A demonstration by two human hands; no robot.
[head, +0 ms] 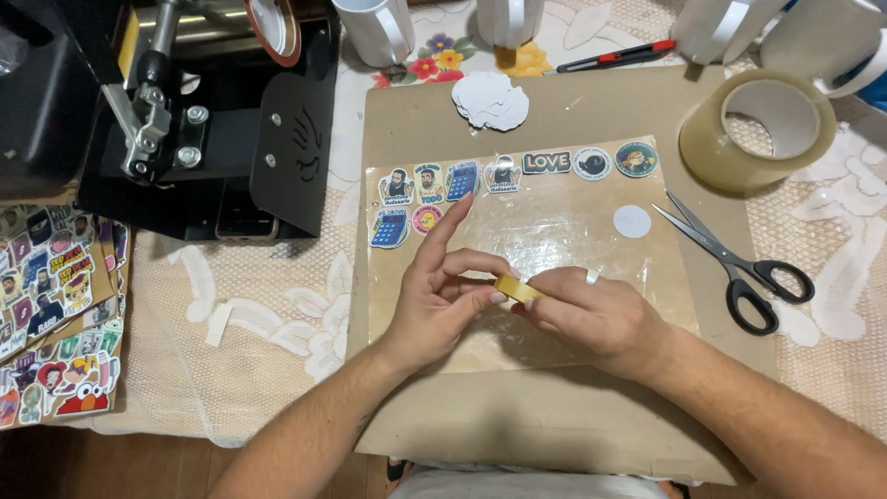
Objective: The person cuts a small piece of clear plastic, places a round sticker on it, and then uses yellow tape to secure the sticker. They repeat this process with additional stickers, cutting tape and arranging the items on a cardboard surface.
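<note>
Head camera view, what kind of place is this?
Probably a home craft table for sticker and mug printing: a black heat press, sticker sheets, white mugs, on a lace tablecloth.

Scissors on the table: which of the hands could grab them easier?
Probably the right hand. The scissors lie open on the brown board on its side, with nothing in between. The left hand would have to cross over. Both hands pinch a small yellow tape roll now.
</note>
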